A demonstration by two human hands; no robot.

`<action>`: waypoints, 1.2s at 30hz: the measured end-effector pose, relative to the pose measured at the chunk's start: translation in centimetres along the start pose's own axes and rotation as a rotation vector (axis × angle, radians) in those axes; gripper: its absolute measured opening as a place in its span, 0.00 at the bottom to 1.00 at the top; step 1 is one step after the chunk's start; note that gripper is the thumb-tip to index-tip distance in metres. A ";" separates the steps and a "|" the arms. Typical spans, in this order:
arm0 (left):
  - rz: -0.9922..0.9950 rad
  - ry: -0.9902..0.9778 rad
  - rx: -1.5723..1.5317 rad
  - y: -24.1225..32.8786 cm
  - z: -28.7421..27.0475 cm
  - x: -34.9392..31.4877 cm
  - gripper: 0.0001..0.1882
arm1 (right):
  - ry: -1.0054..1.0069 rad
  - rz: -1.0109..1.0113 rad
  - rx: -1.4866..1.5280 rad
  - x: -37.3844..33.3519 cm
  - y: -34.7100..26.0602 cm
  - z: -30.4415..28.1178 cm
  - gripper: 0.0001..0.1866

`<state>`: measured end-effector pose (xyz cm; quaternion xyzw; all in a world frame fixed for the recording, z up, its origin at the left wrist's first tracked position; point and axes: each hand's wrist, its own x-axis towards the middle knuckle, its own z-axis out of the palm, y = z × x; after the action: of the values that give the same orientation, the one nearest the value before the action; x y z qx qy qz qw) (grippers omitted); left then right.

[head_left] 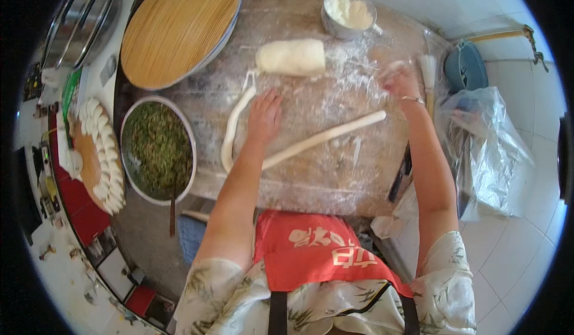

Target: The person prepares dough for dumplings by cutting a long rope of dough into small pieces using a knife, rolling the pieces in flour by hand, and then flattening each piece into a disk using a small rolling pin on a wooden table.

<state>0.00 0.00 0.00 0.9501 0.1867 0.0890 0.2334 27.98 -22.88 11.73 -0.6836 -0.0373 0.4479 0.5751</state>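
Note:
My left hand [265, 115] lies on the floured wooden board [323, 185] with its fingers stretched out, holding nothing. Beside it runs a long dough rope [326, 135], bent at the left and passing behind my left forearm; one stretch points up toward the thick dough log [291, 57], the other slants to the right. Over the floury right part of the board is my right hand [399, 79], smeared by motion, so its fingers cannot be made out. It is nearest to a pale-bristled brush [428, 66] and apart from the dough.
A bowl of flour [350, 13] stands at the back. To the left are a bowl of green filling [156, 150] with a spoon handle, a round slatted tray [179, 27], and filled dumplings [103, 155] on a round board. A dark-handled tool [399, 176] and plastic bag [490, 150] lie right.

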 end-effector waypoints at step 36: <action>0.230 -0.191 0.090 18.3 3.6 -11.6 0.35 | 0.775 0.221 -0.890 -25.5 22.5 -5.2 0.26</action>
<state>-3.96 -21.10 4.66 0.9789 0.0574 0.0160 0.1956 5.75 -48.77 7.50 -0.9720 0.0623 0.1646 0.1555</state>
